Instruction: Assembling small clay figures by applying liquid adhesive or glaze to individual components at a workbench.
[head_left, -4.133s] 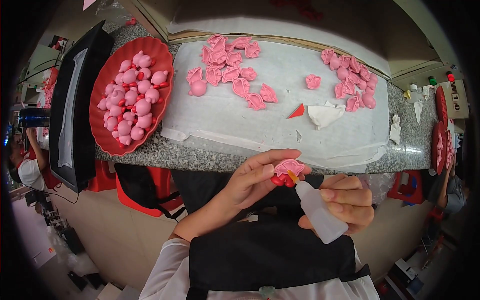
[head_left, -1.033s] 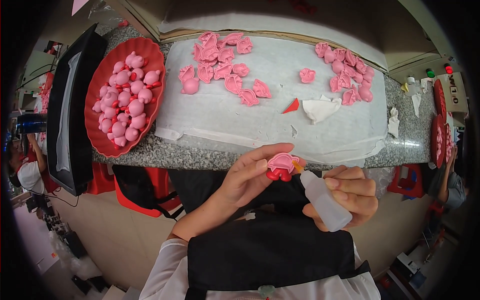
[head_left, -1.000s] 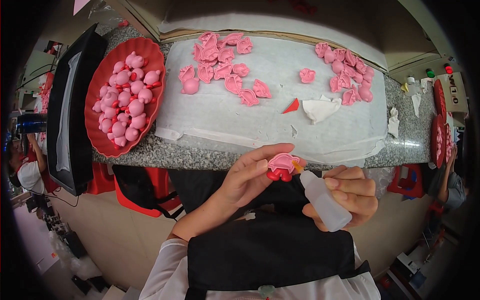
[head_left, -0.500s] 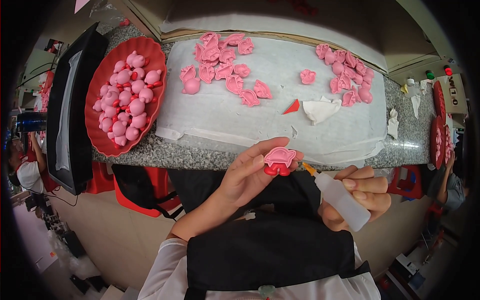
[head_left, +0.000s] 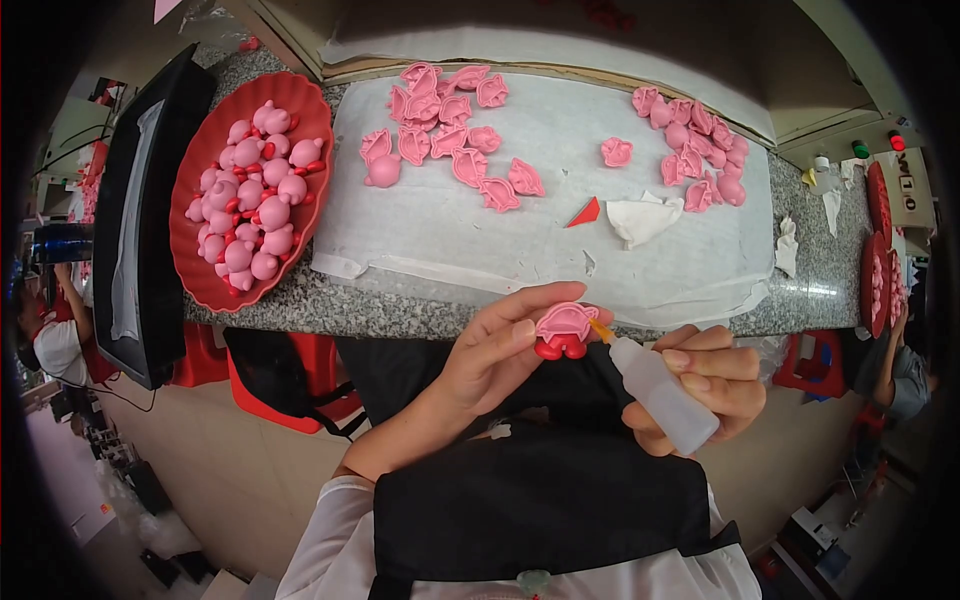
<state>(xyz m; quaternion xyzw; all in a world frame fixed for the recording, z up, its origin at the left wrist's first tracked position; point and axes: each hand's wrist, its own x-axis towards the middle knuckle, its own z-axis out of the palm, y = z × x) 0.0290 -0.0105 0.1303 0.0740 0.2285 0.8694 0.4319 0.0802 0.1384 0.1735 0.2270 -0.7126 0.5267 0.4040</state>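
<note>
left hand (head_left: 490, 350) grips pink toy half (head_left: 565, 328) (red feet) | right hand (head_left: 705, 385) grips glue bottle (head_left: 655, 390)

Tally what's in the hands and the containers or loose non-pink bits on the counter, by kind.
Pink toy half-shell with red feet, left hand: 1
Squeeze glue bottle, right hand: 1
Red oval tray: 1
Red triangular piece: 1
Crumpled white scrap: 1
Total: 5

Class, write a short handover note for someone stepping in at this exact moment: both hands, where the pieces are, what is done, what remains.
Left hand pinches a pink toy half with red feet.
Right hand holds a squeeze bottle, its nozzle at the half's edge.
Done: assembled pink figures fill the red tray.
Left: loose pink halves in two piles on the white sheet over the stone counter.
</note>
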